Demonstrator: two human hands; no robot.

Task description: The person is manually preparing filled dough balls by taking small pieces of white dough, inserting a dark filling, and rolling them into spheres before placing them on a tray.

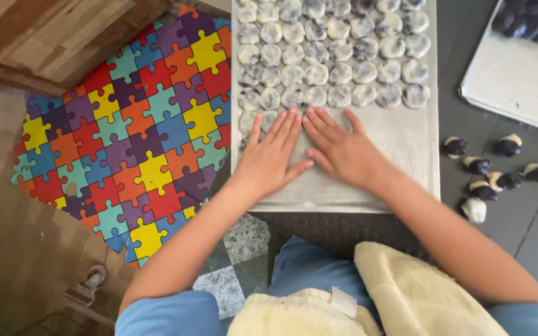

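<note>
Puzzle-pattern mat (126, 143), bright interlocking shapes, covers the floor beside a flat, flour-dusted metal tray (400, 155). Round, floury dough pieces (331, 53) fill the tray's far half in tight rows. Both hands press flat on its near part, side by side: left hand (269, 160) and right hand (342, 152), fingers outstretched and holding nothing. Dark, white-tipped lumps (490, 168) lie scattered on the grey floor to the right.

Left hand (269, 163) and right hand (342, 152) bare, no rings, no watch. Forearms uncovered. Light blue short sleeves at 7 and 5 o'clock. Blue trousers; cream towel (400, 292) across lap, 6 o'clock.
</note>
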